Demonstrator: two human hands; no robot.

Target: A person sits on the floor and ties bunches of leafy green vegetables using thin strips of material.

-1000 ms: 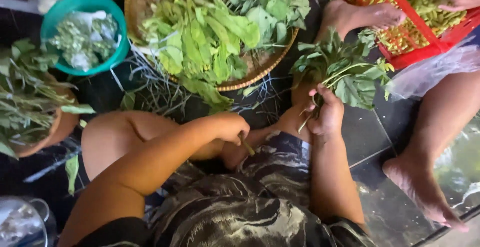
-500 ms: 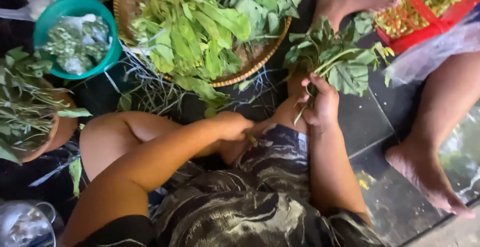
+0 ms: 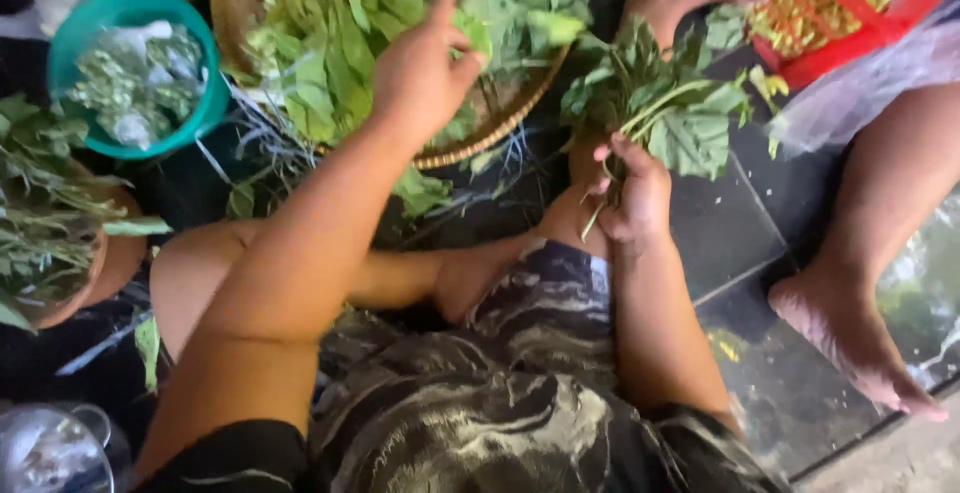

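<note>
Left hand (image 3: 425,68) has moved from beside the knee, where it lay half a second ago, up over the round woven basket of loose green leaves (image 3: 505,128); its fingers are partly spread, index raised, and it appears to hold nothing, hovering just above the leaf pile; the reach suggests a fresh pick from the basket; right hand (image 3: 632,198) remains clamped around the stems of a leafy green bunch (image 3: 665,113), held upright above the dark tiled floor (image 3: 740,223); a teal plastic bowl of trimmings (image 3: 205,103) sits beside the basket; another person's bare foot (image 3: 850,343) rests nearby.
</note>
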